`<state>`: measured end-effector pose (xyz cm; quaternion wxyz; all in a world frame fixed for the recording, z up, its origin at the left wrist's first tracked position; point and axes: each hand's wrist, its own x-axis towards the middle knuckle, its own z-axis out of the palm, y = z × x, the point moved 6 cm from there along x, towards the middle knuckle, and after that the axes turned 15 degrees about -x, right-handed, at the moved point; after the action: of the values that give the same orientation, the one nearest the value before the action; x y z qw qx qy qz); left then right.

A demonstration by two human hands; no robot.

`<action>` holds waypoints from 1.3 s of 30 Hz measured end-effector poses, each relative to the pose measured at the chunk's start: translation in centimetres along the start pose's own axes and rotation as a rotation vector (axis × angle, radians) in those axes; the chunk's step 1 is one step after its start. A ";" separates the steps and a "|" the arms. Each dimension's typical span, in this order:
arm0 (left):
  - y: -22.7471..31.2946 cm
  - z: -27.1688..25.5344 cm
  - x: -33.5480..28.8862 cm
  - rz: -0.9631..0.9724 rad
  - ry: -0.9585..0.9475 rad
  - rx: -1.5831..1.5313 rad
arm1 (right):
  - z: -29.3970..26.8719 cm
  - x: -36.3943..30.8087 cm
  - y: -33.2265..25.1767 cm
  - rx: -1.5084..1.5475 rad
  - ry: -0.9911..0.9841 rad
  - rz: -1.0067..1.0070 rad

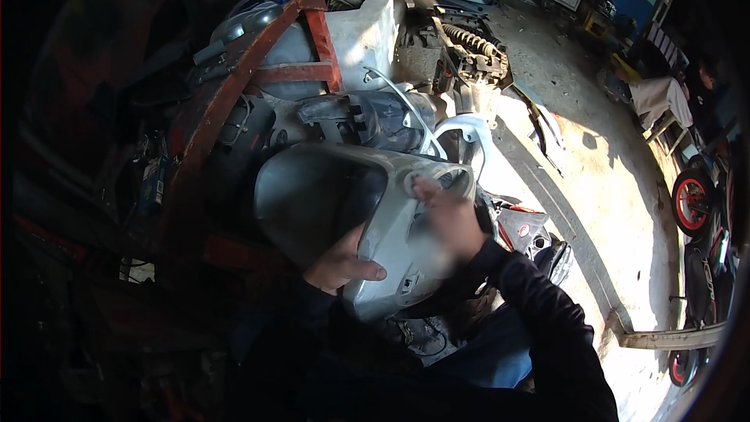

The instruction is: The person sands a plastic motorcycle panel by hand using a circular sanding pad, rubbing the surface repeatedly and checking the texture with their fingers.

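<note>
A dull grey motorcycle body panel (380, 246) lies tilted across my lap. It has a large rounded hollow on its left side and an opening near its upper right end. My left hand (344, 263) grips the panel's lower left edge, the thumb on the outer face and the other fingers out of sight. Over the panel's right part is my right hand (451, 223), its fingertips near the opening. Motion blurs that hand, so whether it holds anything does not show.
A reddish metal frame (226, 101) stands at the left. Beyond the panel are motorcycle parts with a coil spring (471, 39) and a pale curved bracket (473, 137). More fairing pieces (522, 227) lie to the right. A motorcycle with a red-rimmed wheel (691, 202) stands far right.
</note>
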<state>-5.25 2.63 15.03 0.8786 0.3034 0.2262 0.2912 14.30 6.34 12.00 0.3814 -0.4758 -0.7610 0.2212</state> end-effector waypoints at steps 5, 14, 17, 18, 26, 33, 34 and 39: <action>0.0 -0.4 -0.3 0.005 0.016 0.015 | -0.1 -0.3 -3.2 -0.141 0.008 -0.234; -0.2 -0.7 0.2 0.009 0.032 0.004 | -0.4 1.8 -0.3 -0.121 0.094 -0.067; -0.1 -1.4 -0.3 0.069 -0.027 0.029 | 1.5 -1.7 -6.2 -0.240 0.005 -0.327; 0.1 -1.3 0.0 0.071 -0.027 0.030 | 1.2 -1.5 -6.2 -0.274 -0.040 -0.364; -0.3 -1.3 0.0 0.118 0.008 0.134 | 1.0 -0.8 -4.8 0.043 -0.013 -0.360; -3.3 -4.4 0.9 0.142 0.060 -0.483 | 1.0 -1.7 -7.2 0.112 -0.001 -0.437; -2.8 -3.0 1.0 0.077 -0.126 -0.679 | 0.5 -0.3 -3.8 0.136 0.005 -0.156; -2.5 -3.4 1.0 -0.016 -0.381 -0.975 | 1.3 -1.1 -14.2 0.027 -0.083 -0.521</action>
<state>-5.50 3.02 10.68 0.9456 -0.0950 -0.0975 0.2956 5.60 -0.96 20.73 0.4000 -0.2494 -0.8699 0.1451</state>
